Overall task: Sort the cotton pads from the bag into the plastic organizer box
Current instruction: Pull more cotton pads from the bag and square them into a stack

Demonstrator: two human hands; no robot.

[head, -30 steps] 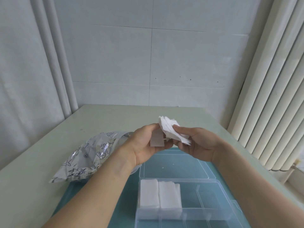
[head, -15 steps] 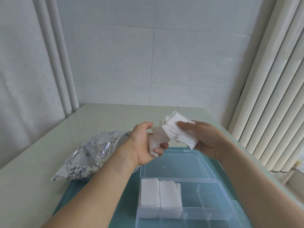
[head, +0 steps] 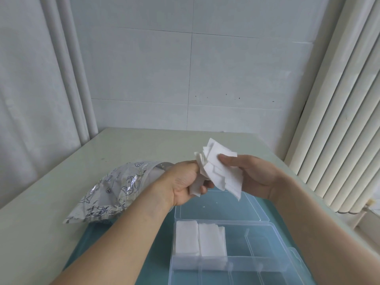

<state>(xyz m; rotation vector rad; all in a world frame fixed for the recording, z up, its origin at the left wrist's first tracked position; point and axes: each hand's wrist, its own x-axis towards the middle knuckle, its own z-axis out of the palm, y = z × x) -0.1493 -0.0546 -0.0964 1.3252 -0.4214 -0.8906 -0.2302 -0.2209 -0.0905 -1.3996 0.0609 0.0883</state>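
Holding a fanned stack of cotton pads (head: 221, 175) above the open organizer box (head: 257, 262), both hands pinch it, the left hand (head: 183, 185) hiding the bag (head: 115, 190) mouth, the box's near edge cut off.

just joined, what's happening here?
A person is sorting cotton pads into a clear organizer box. Both hands hold a fanned, uneven bunch of loose pads above the open box: right hand pinches the bunch, left hand grips a few at its lower edge. Two neat stacks already fill the far-left compartment. The printed bag lies to the left.
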